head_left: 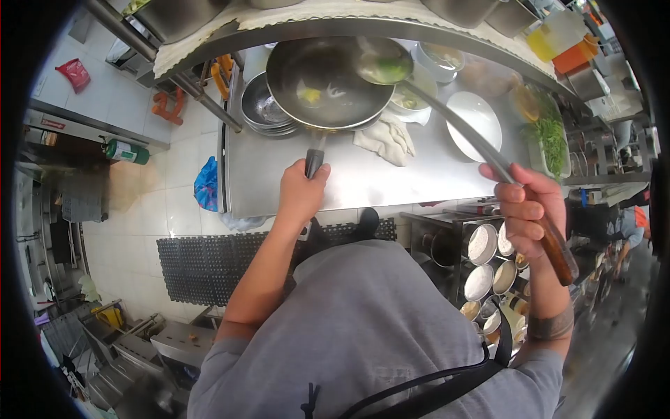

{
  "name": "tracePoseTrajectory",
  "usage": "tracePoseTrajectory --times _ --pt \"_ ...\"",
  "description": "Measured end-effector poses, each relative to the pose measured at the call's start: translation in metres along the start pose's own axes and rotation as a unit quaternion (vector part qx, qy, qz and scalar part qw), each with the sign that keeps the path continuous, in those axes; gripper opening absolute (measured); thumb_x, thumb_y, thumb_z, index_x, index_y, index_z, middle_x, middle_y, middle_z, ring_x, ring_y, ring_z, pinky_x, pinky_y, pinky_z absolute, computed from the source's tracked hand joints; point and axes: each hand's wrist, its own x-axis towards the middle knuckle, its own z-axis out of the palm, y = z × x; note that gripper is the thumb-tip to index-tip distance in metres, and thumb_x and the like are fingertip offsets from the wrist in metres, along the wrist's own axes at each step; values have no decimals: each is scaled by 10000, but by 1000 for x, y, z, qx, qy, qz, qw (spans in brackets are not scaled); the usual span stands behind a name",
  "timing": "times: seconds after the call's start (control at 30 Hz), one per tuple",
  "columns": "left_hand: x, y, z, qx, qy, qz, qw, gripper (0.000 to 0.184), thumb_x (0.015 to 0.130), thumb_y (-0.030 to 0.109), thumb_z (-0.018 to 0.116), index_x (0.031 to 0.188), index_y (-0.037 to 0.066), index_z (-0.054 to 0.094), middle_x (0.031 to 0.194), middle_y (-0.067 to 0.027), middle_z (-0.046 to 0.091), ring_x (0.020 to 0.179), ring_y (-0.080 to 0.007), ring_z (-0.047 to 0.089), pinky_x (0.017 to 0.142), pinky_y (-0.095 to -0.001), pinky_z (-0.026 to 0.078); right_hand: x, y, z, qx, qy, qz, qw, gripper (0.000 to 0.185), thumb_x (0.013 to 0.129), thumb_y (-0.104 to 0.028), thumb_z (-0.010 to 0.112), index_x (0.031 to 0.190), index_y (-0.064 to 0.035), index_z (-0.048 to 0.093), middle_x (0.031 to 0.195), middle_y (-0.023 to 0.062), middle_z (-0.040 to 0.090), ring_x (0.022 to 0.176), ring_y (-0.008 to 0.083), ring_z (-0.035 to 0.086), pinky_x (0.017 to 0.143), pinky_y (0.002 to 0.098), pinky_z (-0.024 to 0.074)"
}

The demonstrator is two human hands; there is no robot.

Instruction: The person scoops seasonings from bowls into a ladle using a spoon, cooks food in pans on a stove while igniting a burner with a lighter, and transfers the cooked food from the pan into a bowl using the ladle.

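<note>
My left hand [300,190] is closed around the dark handle of a wok [296,66], which I hold up over the steel table. A bit of yellow and white food lies in the wok. My right hand [525,209] grips a long ladle [457,124] near its wooden handle end. The ladle's bowl is over the wok's right rim, with something green in or just behind it. Below that, a bowl [412,99] is partly hidden by the ladle and wok. A crumpled white cloth [388,140] lies close to the wok.
Several stacked pans [257,105] stand left on the steel table [279,185]. A white plate [474,126] and a tub of green herbs [550,143] are on the right. A shelf [391,28] overhangs the back. Round containers [480,244] fill a rack at lower right.
</note>
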Motion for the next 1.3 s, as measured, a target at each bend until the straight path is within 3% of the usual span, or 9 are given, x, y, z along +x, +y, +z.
tracePoseTrajectory --times 0.27,0.4,0.6,0.67,0.8,0.83,0.9,1.17,1.3 --pt "11 -14 1 28 46 18 998 294 910 226 706 817 -33 603 655 -110 587 605 -210 539 607 -388 444 21 -52 -38 -65 6 -25 998 410 1080 -193 414 1279 153 507 741 70 590 516 109 525 383 251 424" --pt "0 -10 1 46 56 14 997 290 914 225 698 822 -34 603 665 -130 589 612 -233 538 623 -396 449 61 -49 -66 -257 197 -83 943 254 1010 -149 555 1139 67 591 736 1 570 505 26 459 352 191 332" --pt "-17 -6 -5 136 63 1 989 308 929 255 697 855 -28 602 691 -168 616 630 -304 582 648 -420 471 90 -9 -125 -634 294 -162 697 160 917 -132 660 991 7 681 607 66 577 554 171 601 456 318 450" --pt "-19 -12 -6 178 75 38 980 303 934 264 697 893 -22 608 726 -193 647 682 -369 631 679 -446 489 85 1 -147 -816 255 -305 420 249 904 -94 663 1124 22 670 629 152 582 570 271 615 543 380 475" --pt "-24 -5 -10 201 73 24 977 284 936 258 689 930 -16 615 758 -216 663 739 -415 654 705 -467 498 66 23 -143 -812 261 -381 356 347 901 -83 657 1228 33 649 729 188 664 596 327 654 605 411 516" --pt "-25 -4 -11 211 75 23 974 274 937 253 685 942 -13 619 766 -219 666 748 -417 656 709 -469 499 60 27 -135 -812 262 -381 356 347 901 -83 657 1228 33 649 729 188 664 596 327 654 605 411 516" --pt "-26 -4 -13 224 71 25 972 266 938 249 680 954 -10 623 774 -222 669 756 -419 659 714 -471 500 44 39 -109 -710 269 -280 588 388 911 -91 667 1289 -6 650 687 97 642 553 177 610 560 338 497" --pt "-30 2 -19 263 55 32 963 277 943 267 671 1011 2 628 841 -221 694 829 -432 671 759 -490 510 42 51 -55 -781 182 -208 560 266 927 -101 657 1177 -15 689 648 29 610 483 76 528 507 269 442" --pt "-25 4 -17 268 50 36 961 288 945 280 669 1014 3 628 876 -223 698 861 -427 673 778 -489 509 30 63 -34 -579 221 -79 781 180 939 -108 654 1031 43 687 662 42 610 467 86 538 420 263 431"
